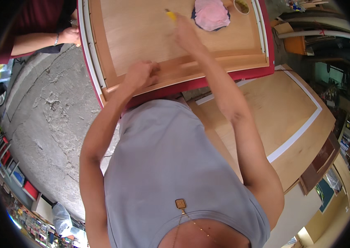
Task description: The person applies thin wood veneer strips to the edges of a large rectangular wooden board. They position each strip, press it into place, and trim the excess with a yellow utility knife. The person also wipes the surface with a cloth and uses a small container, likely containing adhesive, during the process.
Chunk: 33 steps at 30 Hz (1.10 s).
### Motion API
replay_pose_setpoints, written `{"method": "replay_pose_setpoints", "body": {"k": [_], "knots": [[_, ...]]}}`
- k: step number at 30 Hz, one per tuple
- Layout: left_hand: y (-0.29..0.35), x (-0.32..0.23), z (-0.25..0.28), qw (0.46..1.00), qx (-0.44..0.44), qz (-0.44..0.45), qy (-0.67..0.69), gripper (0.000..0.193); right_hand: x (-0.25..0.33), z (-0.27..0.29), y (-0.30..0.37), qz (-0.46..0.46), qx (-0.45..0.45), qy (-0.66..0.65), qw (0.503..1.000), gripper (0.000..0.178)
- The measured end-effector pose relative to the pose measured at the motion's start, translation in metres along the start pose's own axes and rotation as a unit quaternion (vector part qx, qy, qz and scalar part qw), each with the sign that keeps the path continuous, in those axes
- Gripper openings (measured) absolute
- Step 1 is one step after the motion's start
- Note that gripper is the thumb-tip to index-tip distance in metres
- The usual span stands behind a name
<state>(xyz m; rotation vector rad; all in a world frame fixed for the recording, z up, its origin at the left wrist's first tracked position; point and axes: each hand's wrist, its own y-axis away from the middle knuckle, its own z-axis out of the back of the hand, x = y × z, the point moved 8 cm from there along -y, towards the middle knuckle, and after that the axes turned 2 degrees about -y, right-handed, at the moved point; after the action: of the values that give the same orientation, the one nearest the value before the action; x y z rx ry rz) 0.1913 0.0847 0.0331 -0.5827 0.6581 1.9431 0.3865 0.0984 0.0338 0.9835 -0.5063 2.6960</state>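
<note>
A large light-brown wooden panel [137, 37] lies in front of me, with brown border strips and a red fabric edge [241, 75]. My right hand [185, 35] is closed round a small yellow tool with a dark tip [170, 15], held over the panel's middle. Its exact kind is too blurred to make out. Near the panel's front border, my left hand [140, 75] has its fingers bent and somewhat apart, close to the brown border strip [175, 66]. I see nothing in it. A pink cloth pad [211, 14] on dark fabric rests at the far right, beside a small round container [241, 6].
At the far left another person's hand [71, 35] touches the panel's side. To my right sits a second wooden panel [261, 115] with a white tape line [294, 138]. Cracked concrete floor [55, 111] spreads on the left. Cluttered shelves [348, 136] line the right.
</note>
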Motion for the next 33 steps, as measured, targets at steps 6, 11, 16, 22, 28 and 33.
{"method": "replay_pose_setpoints", "body": {"k": [6, 11, 16, 22, 28, 33], "knots": [[-0.005, -0.003, -0.022, 0.995, -0.012, 0.1, -0.008, 0.018, 0.026, -0.041, -0.043, 0.05, 0.059, 0.037, 0.996, 0.049], [0.003, -0.004, -0.025, 0.985, -0.043, 0.161, -0.049, 0.018, -0.045, 0.046, -0.03, -0.004, -0.067, 0.272, 0.96, 0.039], [-0.015, -0.018, -0.012, 0.988, -0.066, 0.138, -0.03, 0.024, -0.109, 0.064, -0.039, -0.009, -0.1, 0.096, 0.99, 0.027], [-0.041, -0.056, 0.004, 0.822, -0.197, 0.132, 0.518, 0.03, 0.006, 0.117, 0.029, -0.144, -0.026, -0.364, 0.92, 0.026], [-0.018, -0.072, -0.017, 0.784, -0.022, 0.175, 0.595, 0.031, 0.07, 0.082, 0.122, -0.136, -0.126, -0.41, 0.893, 0.021], [0.034, 0.003, 0.027, 0.888, -0.181, 0.209, 0.366, 0.031, 0.028, 0.077, 0.173, -0.192, -0.109, -0.069, 0.973, 0.019]]}}
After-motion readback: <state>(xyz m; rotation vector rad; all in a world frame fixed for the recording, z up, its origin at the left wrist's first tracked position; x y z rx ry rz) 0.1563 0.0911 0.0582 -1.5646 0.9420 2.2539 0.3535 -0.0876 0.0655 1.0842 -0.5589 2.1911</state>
